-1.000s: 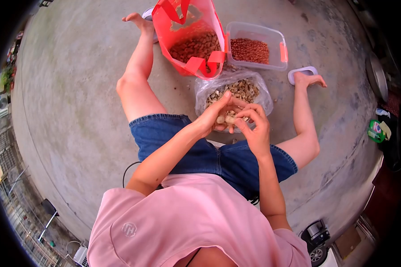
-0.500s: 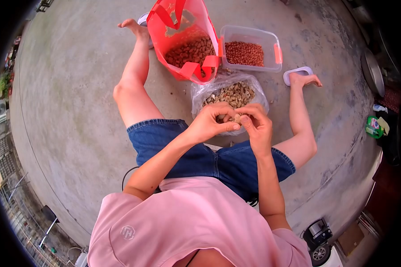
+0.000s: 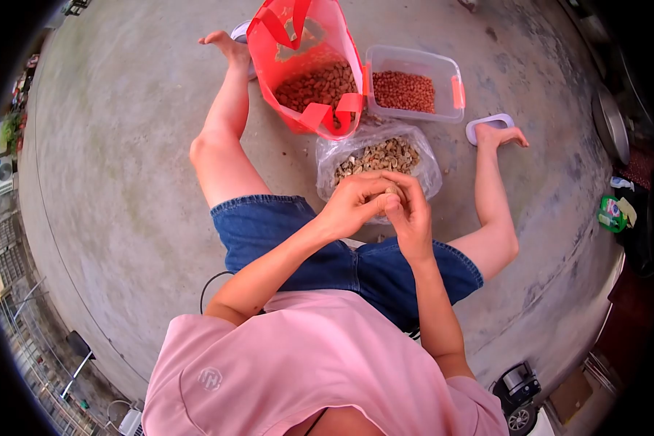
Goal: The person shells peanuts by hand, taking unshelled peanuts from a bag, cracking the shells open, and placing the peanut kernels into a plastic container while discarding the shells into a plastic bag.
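My left hand (image 3: 354, 205) and my right hand (image 3: 413, 218) meet in front of my lap, fingers bent inward. Between their fingertips is a small tan peanut (image 3: 392, 191), partly covered by the fingers. Both hands are closed on it. Just beyond and below them lies a clear plastic bag (image 3: 430, 173) holding a heap of broken peanut shells (image 3: 385, 155). Behind that bag stands a red tote bag (image 3: 267, 62) with unshelled peanuts (image 3: 320, 86) inside. To its right, a clear plastic box (image 3: 447, 67) contains reddish shelled peanut kernels (image 3: 403, 91).
My bare legs spread around the bags on the concrete floor (image 3: 123, 182). A pale slipper (image 3: 489, 123) lies under the right foot, another slipper (image 3: 241, 32) by the left. At the right edge are a metal basin (image 3: 612, 127) and a green bottle (image 3: 612, 214).
My hands have come closer together, the right fingers now overlapping the left around the peanut. The whole view has shifted slightly; the bags and box stay in place.
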The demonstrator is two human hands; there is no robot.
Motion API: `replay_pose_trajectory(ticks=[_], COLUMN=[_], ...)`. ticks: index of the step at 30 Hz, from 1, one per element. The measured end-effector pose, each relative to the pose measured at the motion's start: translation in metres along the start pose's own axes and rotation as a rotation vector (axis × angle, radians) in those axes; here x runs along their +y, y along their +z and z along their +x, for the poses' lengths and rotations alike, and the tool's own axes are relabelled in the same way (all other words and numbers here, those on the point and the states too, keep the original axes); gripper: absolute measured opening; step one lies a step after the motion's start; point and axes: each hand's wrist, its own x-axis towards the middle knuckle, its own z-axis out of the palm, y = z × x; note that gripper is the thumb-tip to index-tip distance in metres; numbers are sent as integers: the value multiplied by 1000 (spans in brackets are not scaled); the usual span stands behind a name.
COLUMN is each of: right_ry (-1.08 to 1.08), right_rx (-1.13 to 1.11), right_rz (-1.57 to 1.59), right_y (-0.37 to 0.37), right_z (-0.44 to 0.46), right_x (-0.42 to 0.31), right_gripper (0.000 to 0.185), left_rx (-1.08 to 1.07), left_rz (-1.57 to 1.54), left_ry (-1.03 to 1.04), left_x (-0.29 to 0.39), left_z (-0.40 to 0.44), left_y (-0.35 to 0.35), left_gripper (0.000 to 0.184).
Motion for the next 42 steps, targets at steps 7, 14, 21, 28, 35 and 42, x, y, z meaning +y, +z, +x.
replay_pose_trajectory(ticks=[7,14,21,28,35,42], right_ry=[39,137,68,-97,-418,-222], right_rx=[66,50,145,100,136,208], right_rz=[111,359,211,-69,-659,-397], right_y=[-3,0,-10,-7,-5,5], right_z=[5,6,6,7,6,-2], right_x=[37,23,22,14,1,7], right_gripper=[27,31,21,27,41,40], left_rx=[-11,-34,-94,-91,-149,-105], left_rz=[-99,439,504,118,99,441], left_ry=[-248,144,-148,-81,-54,200], left_x=[-39,-34,3,-4,1,2], left_z=[-1,4,6,5,2,2], left_y=[4,-7,-12,-4,-2,-1], left_gripper=[21,18,21,37,45,35])
